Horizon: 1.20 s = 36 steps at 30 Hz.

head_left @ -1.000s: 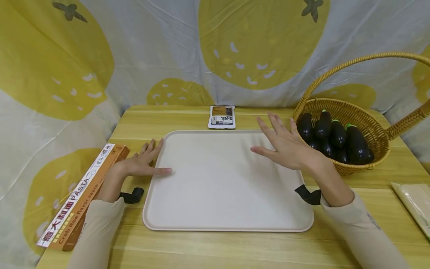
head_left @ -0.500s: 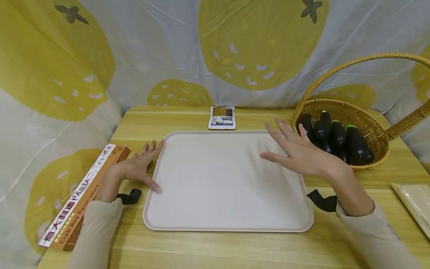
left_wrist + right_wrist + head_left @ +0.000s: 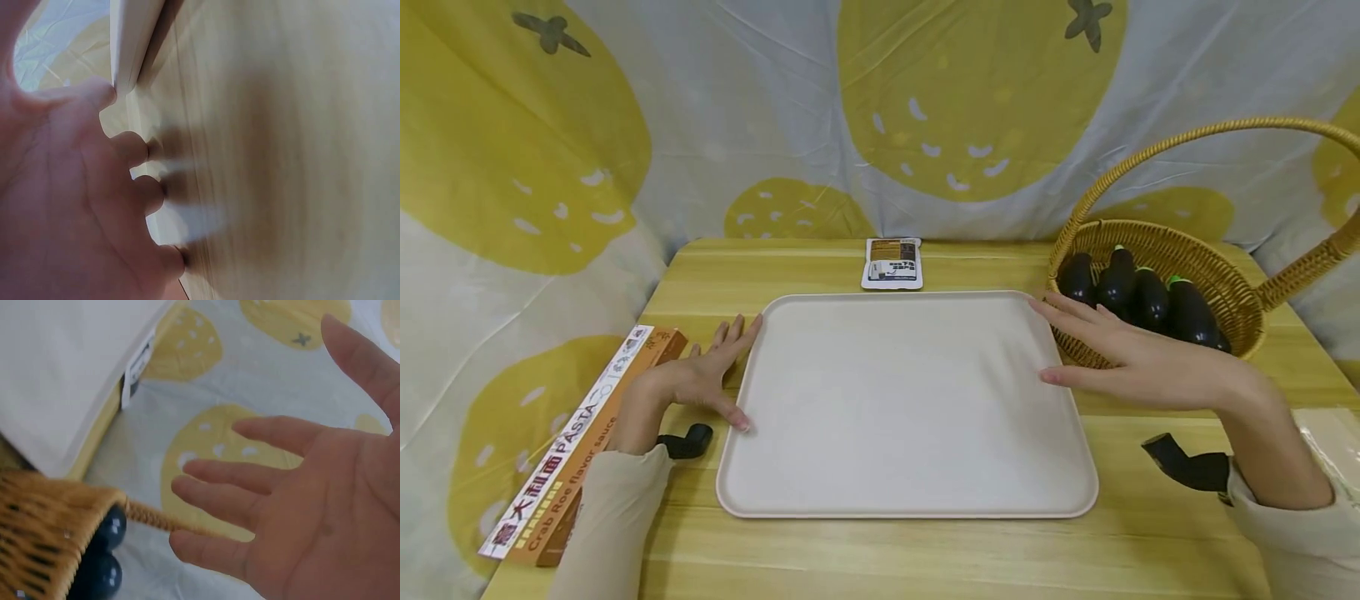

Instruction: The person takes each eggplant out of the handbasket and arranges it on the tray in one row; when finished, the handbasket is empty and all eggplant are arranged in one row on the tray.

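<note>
So there's a big off-white tray (image 3: pixel 902 408) smack in the middle of the frame, matte and smooth, a rounded rectangle with a low raised lip, flat on a pale wood-grain table (image 3: pixel 820 554). The left hand (image 3: pixel 700 383) is at its left edge, fingers spread and not gripping anything: thumb by the rim, forefinger at the upper-left corner, the others splayed down toward the wood. The right hand (image 3: pixel 1165 362) isn't holding anything either. Fingers pretty straight, palm down, fingertips over the tray's right edge, with a soft shadow on the tray below.

Behind that hand, right side of the frame, sits a honey-coloured wicker basket (image 3: pixel 1213 271), tightly woven with a tall arched handle, full of glossy dark eggplants (image 3: pixel 1190 312), plump ovals, some with green caps. At lower left there's a long, slim Crab Roe flavor sauce pasta box (image 3: pixel 580 442), orange and white, lying at a slant. A small flat printed pouch (image 3: pixel 892 265) lies just above the tray's far edge. Far right, a shiny see-through packet (image 3: pixel 1333 437) is partly covered by the right sleeve (image 3: pixel 1311 529). The backdrop is creased pale cloth (image 3: pixel 737 100) with huge yellow fruit prints.
</note>
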Each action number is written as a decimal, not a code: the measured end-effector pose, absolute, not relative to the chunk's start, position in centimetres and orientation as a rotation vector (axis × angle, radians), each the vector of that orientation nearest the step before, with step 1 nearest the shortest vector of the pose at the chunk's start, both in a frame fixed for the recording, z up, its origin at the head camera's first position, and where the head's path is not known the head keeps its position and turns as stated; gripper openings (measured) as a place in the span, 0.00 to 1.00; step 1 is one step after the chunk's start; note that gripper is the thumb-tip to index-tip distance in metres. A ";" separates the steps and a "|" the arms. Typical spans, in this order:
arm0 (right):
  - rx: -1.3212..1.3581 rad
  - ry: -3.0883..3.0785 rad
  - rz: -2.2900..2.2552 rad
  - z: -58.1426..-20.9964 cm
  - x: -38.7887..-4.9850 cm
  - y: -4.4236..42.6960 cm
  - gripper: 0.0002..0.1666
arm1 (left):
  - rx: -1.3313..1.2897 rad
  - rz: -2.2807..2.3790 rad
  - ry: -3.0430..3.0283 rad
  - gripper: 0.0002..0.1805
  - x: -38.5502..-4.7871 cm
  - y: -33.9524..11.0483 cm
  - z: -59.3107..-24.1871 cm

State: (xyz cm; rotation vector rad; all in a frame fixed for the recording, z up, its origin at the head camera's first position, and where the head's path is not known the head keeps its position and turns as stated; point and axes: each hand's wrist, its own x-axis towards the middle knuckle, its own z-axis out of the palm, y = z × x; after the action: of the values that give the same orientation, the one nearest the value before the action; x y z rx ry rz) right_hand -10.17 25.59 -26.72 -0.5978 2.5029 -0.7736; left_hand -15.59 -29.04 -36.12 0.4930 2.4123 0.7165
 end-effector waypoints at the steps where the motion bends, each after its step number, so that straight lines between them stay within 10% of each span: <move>1: -0.603 2.508 -0.780 -26.6 -10.2 26.1 0.49 | 0.495 0.718 2.409 0.87 -15.6 -29.0 -36.1; 18: -0.180 2.779 -0.561 -27.5 -14.1 34.8 0.53 | 0.508 0.715 2.395 0.87 -15.8 -29.3 -36.3; 36: -0.093 2.754 -0.620 -28.6 -18.5 33.2 0.55 | 0.508 0.713 2.398 0.87 -15.8 -29.3 -36.3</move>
State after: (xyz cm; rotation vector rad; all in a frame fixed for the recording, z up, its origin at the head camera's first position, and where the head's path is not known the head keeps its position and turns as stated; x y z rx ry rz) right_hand -18.49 33.20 -28.62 -0.0928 2.7537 -0.6205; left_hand -15.77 -29.29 -36.27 0.5084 2.3979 0.7128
